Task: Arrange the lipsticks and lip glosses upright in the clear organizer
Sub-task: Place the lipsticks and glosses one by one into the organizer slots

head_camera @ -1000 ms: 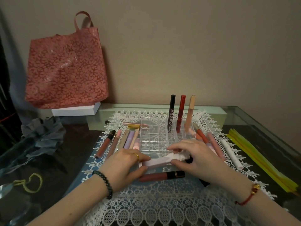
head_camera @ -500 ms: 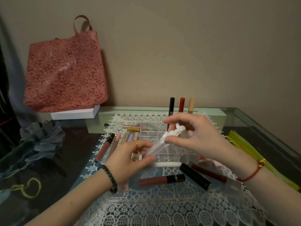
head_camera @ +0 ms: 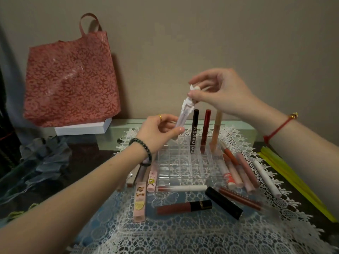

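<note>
A pale pink lip gloss (head_camera: 183, 114) with a frilly white cap is held in the air above the back left corner of the clear organizer (head_camera: 189, 167). It is nearly upright, leaning a little to the right at the top. A second ago it lay flat on the lace cloth (head_camera: 165, 231) under both hands; half a second ago it was lifted and slanted; now it has been tipped almost vertical, which suggests it is about to be lowered into an empty slot.

The left hand (head_camera: 157, 132) pinches the lower part of the tube between thumb and fingers. The right hand (head_camera: 218, 90) grips the white cap from above with its fingertips.

The organizer sits on the lace cloth on the bench (head_camera: 60, 173). Three tubes already stand upright in its back row: a black tube (head_camera: 194, 132), a dark red tube (head_camera: 205, 131) and a peach tube (head_camera: 216, 131). All other slots look empty.

Many lipsticks and glosses still lie flat around it: several on the left, a cluster on the right, and a white-capped one (head_camera: 181, 188), a black lipstick (head_camera: 223, 202) and a dark red gloss (head_camera: 183, 207) in front. The task appears to be at an early stage.

A red patterned bag (head_camera: 71, 76) stands at the back left.
</note>
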Demonstrator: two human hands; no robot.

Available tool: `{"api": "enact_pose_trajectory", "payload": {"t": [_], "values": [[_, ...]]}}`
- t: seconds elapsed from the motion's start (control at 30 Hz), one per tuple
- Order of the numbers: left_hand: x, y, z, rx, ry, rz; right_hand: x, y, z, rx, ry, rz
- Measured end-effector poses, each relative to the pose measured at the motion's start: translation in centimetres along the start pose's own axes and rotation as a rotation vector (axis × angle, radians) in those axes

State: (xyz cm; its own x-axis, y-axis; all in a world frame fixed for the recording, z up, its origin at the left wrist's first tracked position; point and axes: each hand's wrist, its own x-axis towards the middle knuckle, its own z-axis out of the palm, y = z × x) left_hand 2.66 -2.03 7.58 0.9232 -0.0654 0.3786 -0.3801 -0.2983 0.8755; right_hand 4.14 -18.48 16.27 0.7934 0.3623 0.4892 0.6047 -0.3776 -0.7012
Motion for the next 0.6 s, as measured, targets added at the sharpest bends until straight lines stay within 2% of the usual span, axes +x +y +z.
{"api": "enact_pose_trajectory", "payload": {"t": [0.1, 0.2, 0.4, 0.6], "values": [[1.9, -0.2, 0.5, -0.021, 0.022, 0.009, 1.9, 0.3, 0.1, -0.103, -0.004, -0.027], [3.3, -0.8, 0.9, 0.058, 0.069, 0.029, 2.9, 0.9, 0.7, -0.217, -0.044, -0.051], [4.0, -2.4, 1.4, 0.087, 0.048, 0.039, 3.5, 2.5, 1.4, -0.304, -0.064, -0.063], [4.1, -4.0, 1.8, 0.143, 0.037, -0.026, 3.4, 4.0, 1.7, -0.359, -0.109, -0.035]]}}
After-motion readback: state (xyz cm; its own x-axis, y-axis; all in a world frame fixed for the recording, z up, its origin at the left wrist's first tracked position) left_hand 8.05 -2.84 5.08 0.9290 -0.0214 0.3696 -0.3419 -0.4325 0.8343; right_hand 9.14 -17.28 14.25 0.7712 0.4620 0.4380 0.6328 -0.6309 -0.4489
